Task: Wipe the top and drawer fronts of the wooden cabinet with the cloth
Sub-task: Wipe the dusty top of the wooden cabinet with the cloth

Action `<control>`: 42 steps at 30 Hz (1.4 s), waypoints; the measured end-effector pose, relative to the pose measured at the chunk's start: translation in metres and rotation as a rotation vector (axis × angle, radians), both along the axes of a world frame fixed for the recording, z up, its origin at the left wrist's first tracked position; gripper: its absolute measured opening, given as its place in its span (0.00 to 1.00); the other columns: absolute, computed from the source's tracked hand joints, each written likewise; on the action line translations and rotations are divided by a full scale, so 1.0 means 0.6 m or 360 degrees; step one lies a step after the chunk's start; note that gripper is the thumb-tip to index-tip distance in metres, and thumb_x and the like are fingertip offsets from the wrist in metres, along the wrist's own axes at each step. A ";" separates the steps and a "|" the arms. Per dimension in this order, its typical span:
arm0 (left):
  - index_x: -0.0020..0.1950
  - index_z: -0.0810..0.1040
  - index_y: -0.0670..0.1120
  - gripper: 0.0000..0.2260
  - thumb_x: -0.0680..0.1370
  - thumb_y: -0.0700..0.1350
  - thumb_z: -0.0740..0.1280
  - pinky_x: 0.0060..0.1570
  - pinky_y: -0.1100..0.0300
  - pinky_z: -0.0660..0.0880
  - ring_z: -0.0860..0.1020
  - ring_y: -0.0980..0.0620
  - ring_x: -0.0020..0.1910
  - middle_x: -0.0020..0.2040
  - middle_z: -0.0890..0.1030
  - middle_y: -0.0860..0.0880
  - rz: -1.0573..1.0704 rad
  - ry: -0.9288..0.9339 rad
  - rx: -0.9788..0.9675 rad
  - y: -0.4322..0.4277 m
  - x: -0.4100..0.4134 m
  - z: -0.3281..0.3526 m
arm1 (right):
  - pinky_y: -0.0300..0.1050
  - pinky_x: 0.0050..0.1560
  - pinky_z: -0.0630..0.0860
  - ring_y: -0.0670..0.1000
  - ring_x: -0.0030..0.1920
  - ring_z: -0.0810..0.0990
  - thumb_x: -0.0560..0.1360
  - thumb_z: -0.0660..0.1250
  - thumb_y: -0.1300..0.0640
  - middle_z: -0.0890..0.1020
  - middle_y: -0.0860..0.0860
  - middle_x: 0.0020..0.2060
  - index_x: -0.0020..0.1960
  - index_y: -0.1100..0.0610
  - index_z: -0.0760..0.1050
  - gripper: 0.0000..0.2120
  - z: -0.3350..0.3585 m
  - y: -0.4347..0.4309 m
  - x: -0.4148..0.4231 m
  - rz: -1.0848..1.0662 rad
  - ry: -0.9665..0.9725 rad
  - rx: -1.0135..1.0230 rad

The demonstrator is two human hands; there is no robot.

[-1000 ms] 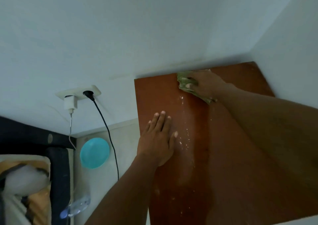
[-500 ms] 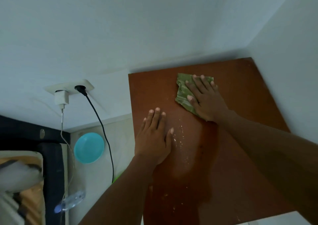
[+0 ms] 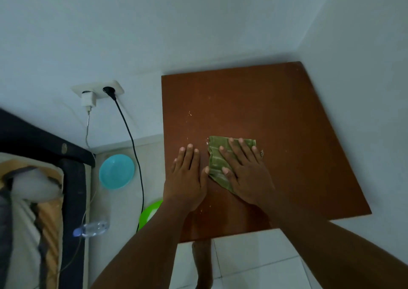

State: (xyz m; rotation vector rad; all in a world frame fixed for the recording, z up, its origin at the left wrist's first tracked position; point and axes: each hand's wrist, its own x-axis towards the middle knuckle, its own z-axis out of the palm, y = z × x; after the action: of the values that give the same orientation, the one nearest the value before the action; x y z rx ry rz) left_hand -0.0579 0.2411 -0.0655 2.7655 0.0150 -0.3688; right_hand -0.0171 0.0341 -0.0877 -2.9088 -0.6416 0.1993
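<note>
The wooden cabinet's reddish-brown top [image 3: 276,112] fills the centre right, seen from above and pushed into a white wall corner. A folded green cloth [image 3: 217,162] lies flat on its near-left part. My right hand [image 3: 245,169] presses down on the cloth with fingers spread. My left hand [image 3: 187,176] rests flat on the bare wood just left of the cloth, holding nothing. Small pale crumbs dot the wood near the cloth's far-left corner. The drawer fronts are hidden below the top.
Left of the cabinet, a wall socket [image 3: 98,89] holds a white charger and a black plug with cables hanging down. On the tiled floor lie a blue bowl [image 3: 116,171], a green dish [image 3: 150,213] and a plastic bottle [image 3: 92,228]. A bed with bedding [image 3: 28,211] is at far left.
My right hand has dragged the cloth from the far edge of the top toward me, ending beside my left hand. The wet streak and many crumbs are gone from the wood.
</note>
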 end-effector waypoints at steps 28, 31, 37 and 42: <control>0.82 0.54 0.45 0.29 0.85 0.58 0.42 0.80 0.51 0.46 0.44 0.48 0.82 0.83 0.48 0.46 -0.0002 0.0216 -0.0105 -0.088 -0.151 0.039 | 0.42 0.29 0.71 0.54 0.33 0.79 0.74 0.69 0.50 0.82 0.52 0.38 0.55 0.56 0.81 0.13 0.095 -0.139 -0.091 0.0172 -0.0690 0.0196; 0.82 0.53 0.45 0.28 0.85 0.57 0.43 0.80 0.51 0.45 0.43 0.47 0.82 0.83 0.47 0.46 -0.0096 0.0205 -0.0070 -0.099 -0.096 0.036 | 0.45 0.31 0.73 0.59 0.37 0.80 0.75 0.62 0.48 0.84 0.54 0.42 0.57 0.55 0.80 0.17 0.122 -0.160 0.012 0.0028 -0.0658 0.0155; 0.83 0.50 0.46 0.28 0.85 0.58 0.44 0.79 0.53 0.41 0.40 0.49 0.81 0.83 0.44 0.48 -0.0334 0.0186 -0.0083 -0.141 0.028 0.019 | 0.54 0.49 0.77 0.62 0.56 0.80 0.78 0.66 0.53 0.82 0.56 0.59 0.67 0.52 0.75 0.17 0.113 -0.183 0.182 -0.0280 -0.0249 0.0067; 0.83 0.50 0.48 0.27 0.85 0.57 0.44 0.78 0.54 0.41 0.39 0.51 0.81 0.83 0.44 0.50 -0.0449 0.0092 -0.0074 -0.145 0.084 0.003 | 0.57 0.78 0.52 0.55 0.80 0.52 0.82 0.54 0.40 0.60 0.52 0.79 0.79 0.49 0.59 0.28 0.068 -0.178 0.229 -0.0347 0.0318 -0.0024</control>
State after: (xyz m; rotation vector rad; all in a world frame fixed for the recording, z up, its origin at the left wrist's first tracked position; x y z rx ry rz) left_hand -0.0077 0.1542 -0.0640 2.7126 -0.3674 -0.5136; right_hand 0.1203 -0.0726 -0.0469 -2.8934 -0.2908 0.4606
